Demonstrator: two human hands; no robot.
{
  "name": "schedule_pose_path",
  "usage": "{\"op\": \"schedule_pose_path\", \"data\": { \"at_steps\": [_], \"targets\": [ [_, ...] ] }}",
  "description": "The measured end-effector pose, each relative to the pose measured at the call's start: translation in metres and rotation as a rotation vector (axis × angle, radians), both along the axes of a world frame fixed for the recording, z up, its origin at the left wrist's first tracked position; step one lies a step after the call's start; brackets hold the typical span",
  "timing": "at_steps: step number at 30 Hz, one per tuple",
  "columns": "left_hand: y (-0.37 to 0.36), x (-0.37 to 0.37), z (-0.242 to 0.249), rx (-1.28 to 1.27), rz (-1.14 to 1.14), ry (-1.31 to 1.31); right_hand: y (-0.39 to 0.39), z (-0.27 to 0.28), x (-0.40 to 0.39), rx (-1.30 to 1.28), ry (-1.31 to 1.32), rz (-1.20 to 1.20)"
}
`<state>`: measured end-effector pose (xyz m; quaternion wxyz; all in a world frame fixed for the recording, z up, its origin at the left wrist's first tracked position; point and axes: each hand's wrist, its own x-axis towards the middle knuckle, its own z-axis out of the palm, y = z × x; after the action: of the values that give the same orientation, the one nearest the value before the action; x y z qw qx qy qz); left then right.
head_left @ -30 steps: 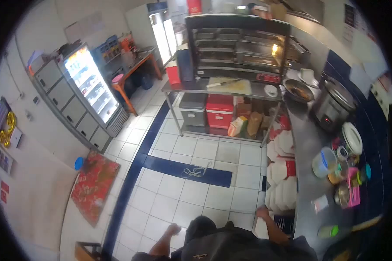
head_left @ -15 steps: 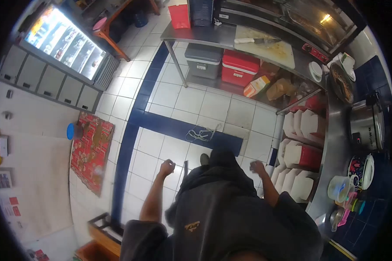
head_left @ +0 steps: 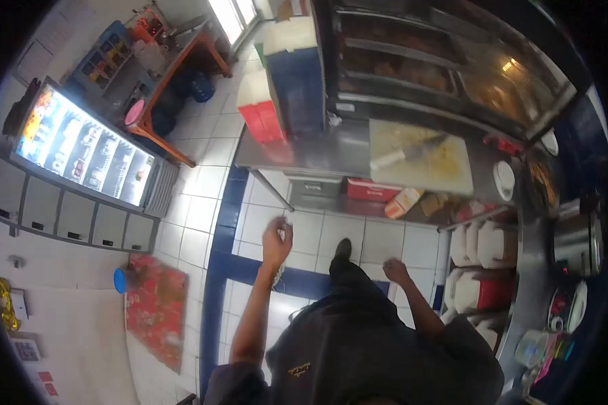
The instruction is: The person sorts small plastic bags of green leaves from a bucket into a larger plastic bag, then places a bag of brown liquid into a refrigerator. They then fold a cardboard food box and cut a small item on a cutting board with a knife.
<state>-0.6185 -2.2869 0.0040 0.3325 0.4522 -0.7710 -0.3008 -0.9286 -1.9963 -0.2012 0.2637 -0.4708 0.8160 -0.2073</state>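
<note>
My left hand (head_left: 277,243) is held out in front of me above the tiled floor, short of the steel table's leg. Its fingers are loosely bent, with the thumb apart from them, and it seems to hold nothing. My right hand (head_left: 396,271) hangs at the right of my body, fingers curled into a loose fist with nothing visible in it. Ahead, on the steel table (head_left: 304,154), lie a cutting board (head_left: 446,165) and a knife with a white handle (head_left: 388,159). Neither hand touches them.
A glass-fronted warming cabinet (head_left: 398,61) stands behind the table. White-and-red boxes (head_left: 260,111) sit at its left end. Stacked cartons (head_left: 483,243) fill the right-hand shelves. A lit drinks fridge (head_left: 88,148) and a red mat (head_left: 157,304) are leftward. A cord lies on the floor, partly hidden.
I have stepped forward, and the table with its cutting board is nearer. My left hand has swung forward and up; my right hand stays low beside me.
</note>
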Motion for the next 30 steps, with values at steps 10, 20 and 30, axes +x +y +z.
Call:
{"op": "schedule_pose_path", "data": {
  "at_steps": [10, 20, 30],
  "targets": [
    [-0.263, -0.138, 0.17, -0.497, 0.02, 0.124, -0.374, 0.294, 0.02, -0.672, -0.249, 0.091],
    [-0.337, -0.115, 0.133, -0.036, -0.258, 0.234, -0.491, 0.343, 0.073, -0.46, 0.058, -0.042],
    [-0.372, -0.124, 0.147, -0.019, -0.326, -0.216, -0.562, 0.315, 0.125, -0.397, 0.276, -0.269]
  ]
}}
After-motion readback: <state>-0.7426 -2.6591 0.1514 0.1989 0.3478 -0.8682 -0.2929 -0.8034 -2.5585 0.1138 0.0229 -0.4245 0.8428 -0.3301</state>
